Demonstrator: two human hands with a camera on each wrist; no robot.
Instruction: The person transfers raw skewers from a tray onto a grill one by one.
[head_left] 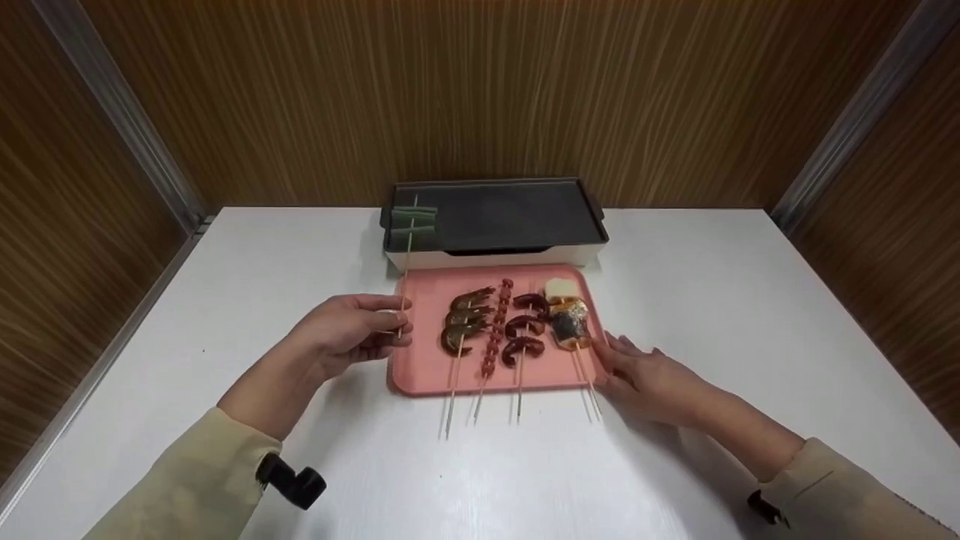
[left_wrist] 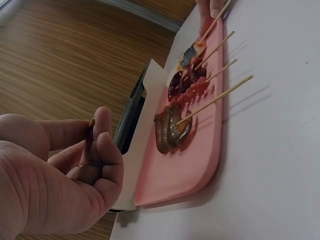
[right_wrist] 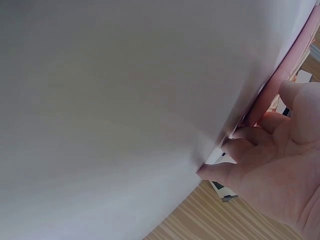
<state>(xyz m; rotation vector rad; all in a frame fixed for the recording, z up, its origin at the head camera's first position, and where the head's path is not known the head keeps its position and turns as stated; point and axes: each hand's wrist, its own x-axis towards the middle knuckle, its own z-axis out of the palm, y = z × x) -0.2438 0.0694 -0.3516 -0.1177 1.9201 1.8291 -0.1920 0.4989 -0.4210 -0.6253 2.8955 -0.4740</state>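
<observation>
My left hand (head_left: 349, 334) pinches the bare lower end of a skewer of green vegetable strips (head_left: 414, 217). From the head view, the strips overlap the left end of the black griddle (head_left: 499, 214). At the right edge of the pink tray (head_left: 420, 375), my right hand (head_left: 649, 379) holds the rim between thumb and fingers; the other fingers reach down to the tabletop. On the tray lie a shrimp skewer (head_left: 466, 319), a skewer of small red pieces (head_left: 495, 330), one of dark red curled pieces (head_left: 523, 326), and a fish skewer (head_left: 571, 326) by a pale square piece (head_left: 561, 289).
The griddle sits on a white base (head_left: 420, 260) directly behind the tray. Bare skewer ends stick out over the tray's front edge. Wood-grain panels (head_left: 480, 90) enclose the white table (head_left: 262, 255) at the back and both sides.
</observation>
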